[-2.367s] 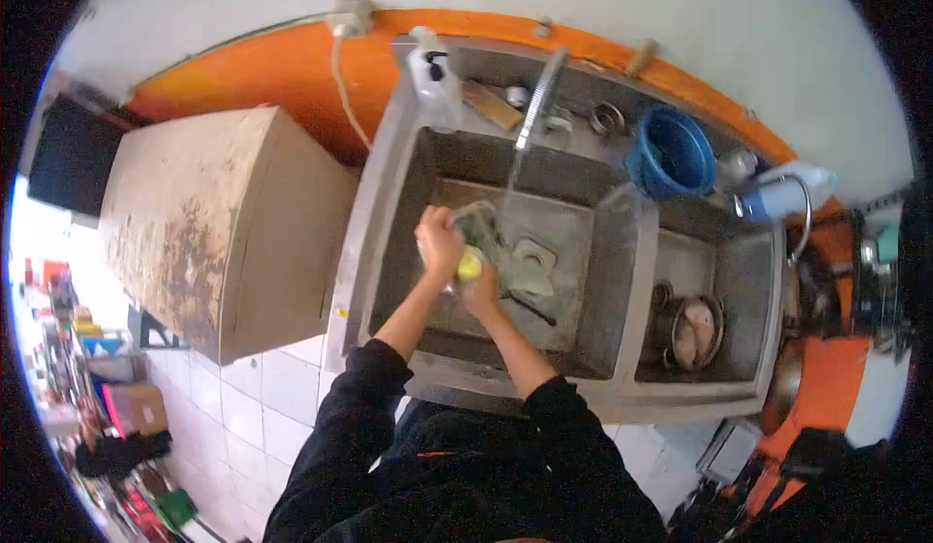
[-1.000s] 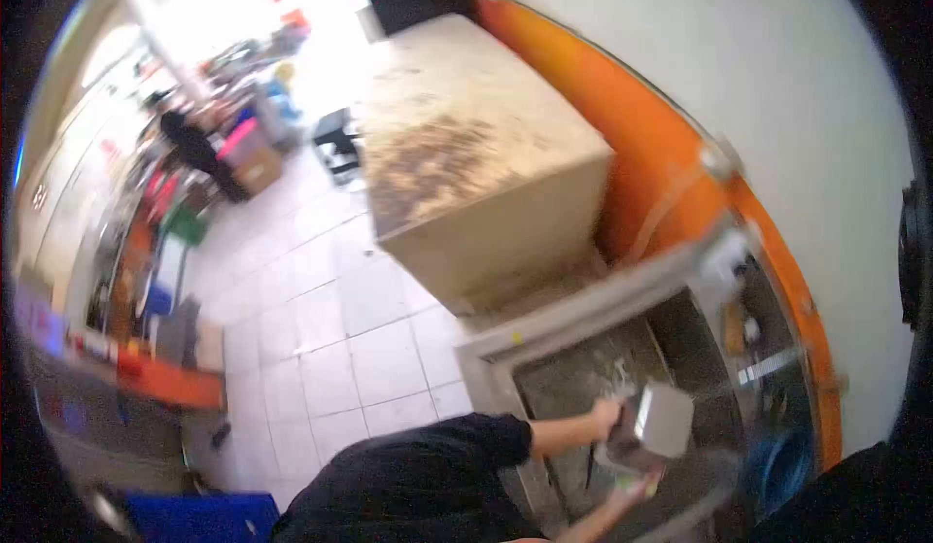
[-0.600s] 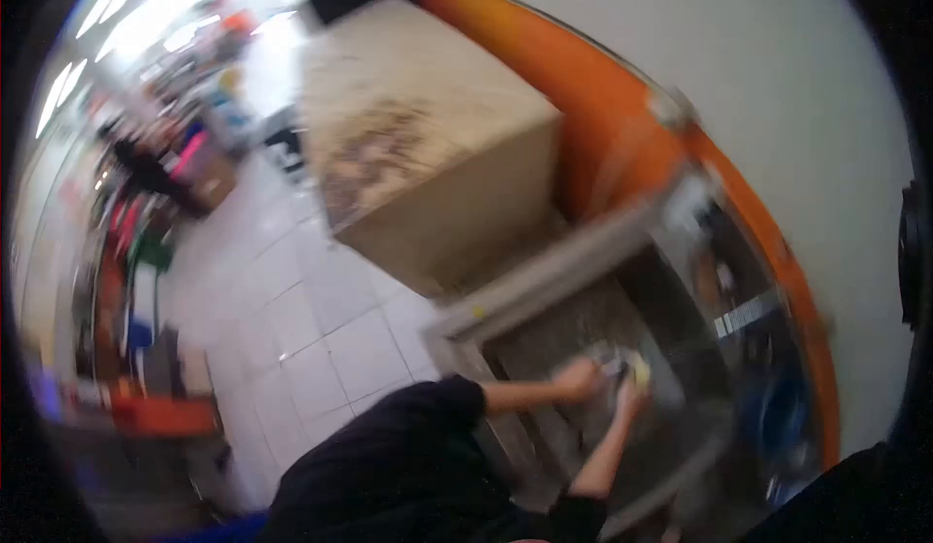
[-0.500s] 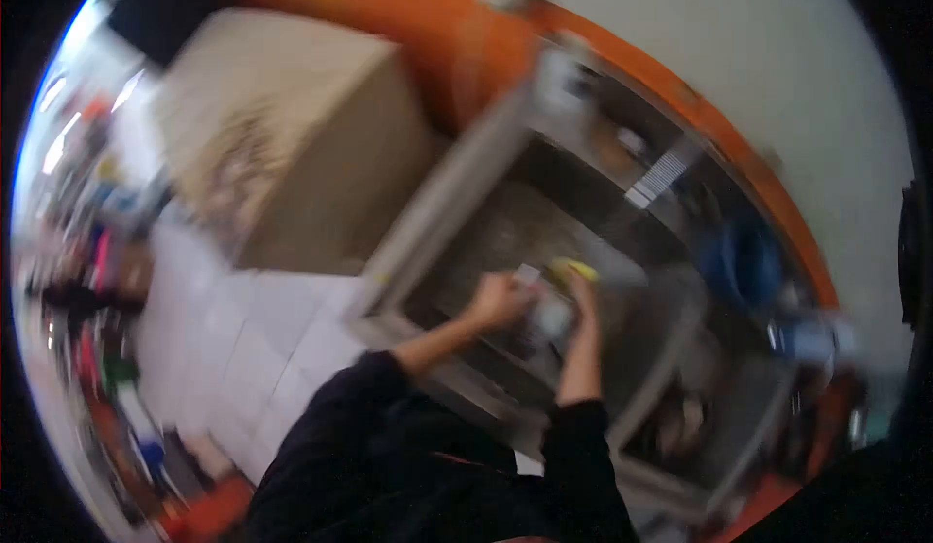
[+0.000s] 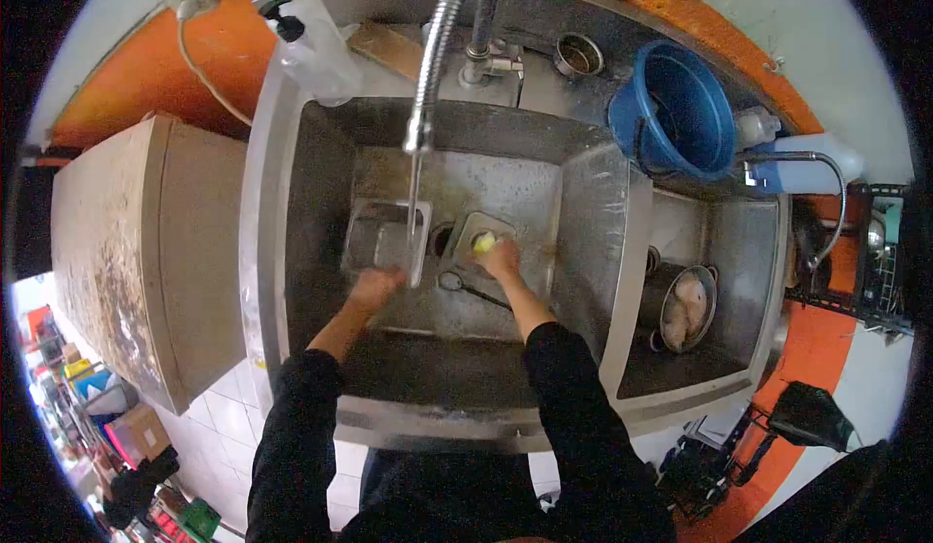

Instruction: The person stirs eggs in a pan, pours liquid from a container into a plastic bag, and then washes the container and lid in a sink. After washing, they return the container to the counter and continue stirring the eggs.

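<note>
A rectangular metal container (image 5: 362, 240) lies in the left part of the sink basin (image 5: 505, 176), and my left hand (image 5: 377, 290) is at its lower edge, fingers blurred. My right hand (image 5: 501, 257) is closed on a yellow sponge (image 5: 484, 242), over a smaller metal container (image 5: 493, 222). Below that container rests a dark-handled ladle (image 5: 466, 288). Water seems to run from the hanging spray hose (image 5: 420, 120) between my two hands.
A blue bucket (image 5: 685, 116) stands on the sink's back right ledge. In the right basin is a pot holding pale meat (image 5: 688, 308). Bottles (image 5: 316, 52) stand at the back left. A pale box-like cabinet (image 5: 199, 252) is left of the sink.
The view has turned and sharpened, and the sink now lies straight ahead. My hands, close together before, are farther apart; the sponge is still at my right hand.
</note>
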Demonstrator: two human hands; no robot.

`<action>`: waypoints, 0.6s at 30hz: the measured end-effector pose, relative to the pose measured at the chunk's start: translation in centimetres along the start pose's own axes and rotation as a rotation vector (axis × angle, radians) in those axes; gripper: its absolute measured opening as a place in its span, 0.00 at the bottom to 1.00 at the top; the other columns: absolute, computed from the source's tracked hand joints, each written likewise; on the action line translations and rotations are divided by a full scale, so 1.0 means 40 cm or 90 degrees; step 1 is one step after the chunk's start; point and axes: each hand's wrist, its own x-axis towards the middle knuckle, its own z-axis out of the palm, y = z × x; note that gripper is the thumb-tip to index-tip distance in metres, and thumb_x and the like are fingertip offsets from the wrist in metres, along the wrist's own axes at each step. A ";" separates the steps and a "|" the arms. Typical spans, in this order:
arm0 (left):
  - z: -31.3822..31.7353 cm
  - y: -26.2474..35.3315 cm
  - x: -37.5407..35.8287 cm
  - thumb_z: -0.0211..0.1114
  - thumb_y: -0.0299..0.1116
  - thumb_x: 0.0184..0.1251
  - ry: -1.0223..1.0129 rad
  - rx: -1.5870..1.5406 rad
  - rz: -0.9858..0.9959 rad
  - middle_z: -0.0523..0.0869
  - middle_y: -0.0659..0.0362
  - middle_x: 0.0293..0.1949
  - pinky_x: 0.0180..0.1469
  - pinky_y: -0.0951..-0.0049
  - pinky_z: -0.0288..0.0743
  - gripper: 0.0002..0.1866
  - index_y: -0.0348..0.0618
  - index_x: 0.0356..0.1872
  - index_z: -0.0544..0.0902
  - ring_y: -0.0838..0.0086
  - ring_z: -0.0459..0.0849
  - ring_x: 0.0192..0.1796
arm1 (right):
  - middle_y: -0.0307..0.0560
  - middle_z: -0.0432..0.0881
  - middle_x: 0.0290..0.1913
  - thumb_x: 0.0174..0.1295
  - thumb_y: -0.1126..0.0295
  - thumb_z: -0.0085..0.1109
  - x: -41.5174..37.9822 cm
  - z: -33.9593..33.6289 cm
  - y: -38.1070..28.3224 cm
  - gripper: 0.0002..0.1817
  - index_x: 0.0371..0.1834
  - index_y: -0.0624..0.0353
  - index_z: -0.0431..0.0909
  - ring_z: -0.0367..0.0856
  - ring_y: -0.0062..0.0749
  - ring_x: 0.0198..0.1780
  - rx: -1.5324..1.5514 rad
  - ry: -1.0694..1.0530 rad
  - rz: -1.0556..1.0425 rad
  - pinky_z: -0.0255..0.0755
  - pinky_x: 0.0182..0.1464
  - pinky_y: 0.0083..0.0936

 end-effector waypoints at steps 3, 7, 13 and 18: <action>0.050 0.007 0.000 0.53 0.32 0.53 0.085 0.131 -0.060 0.76 0.50 0.39 0.41 0.56 0.69 0.17 0.43 0.46 0.71 0.56 0.76 0.41 | 0.54 0.66 0.54 0.29 0.46 0.68 0.088 0.005 0.060 0.42 0.48 0.60 0.69 0.64 0.46 0.55 0.099 0.112 0.086 0.57 0.56 0.37; 0.035 0.155 -0.046 0.53 0.35 0.54 0.134 0.173 -0.150 0.71 0.49 0.43 0.51 0.54 0.62 0.17 0.40 0.46 0.70 0.58 0.70 0.50 | 0.52 0.66 0.53 0.25 0.47 0.71 0.149 -0.035 0.094 0.45 0.48 0.64 0.68 0.66 0.45 0.52 -0.102 0.097 -0.204 0.61 0.54 0.34; 0.172 0.288 0.013 0.52 0.35 0.53 -0.007 -0.175 -0.108 0.71 0.45 0.46 0.52 0.56 0.62 0.24 0.32 0.51 0.64 0.52 0.70 0.49 | 0.51 0.67 0.52 0.28 0.53 0.71 0.144 0.014 0.108 0.40 0.46 0.64 0.70 0.67 0.45 0.52 -0.139 -0.086 -0.207 0.62 0.53 0.33; 0.289 0.246 0.224 0.60 0.46 0.47 0.018 -0.168 -0.274 0.63 0.43 0.54 0.55 0.49 0.57 0.36 0.34 0.55 0.60 0.50 0.62 0.56 | 0.55 0.73 0.45 0.30 0.56 0.70 0.068 0.083 0.168 0.32 0.40 0.65 0.74 0.71 0.45 0.47 -0.098 0.030 -0.224 0.65 0.50 0.34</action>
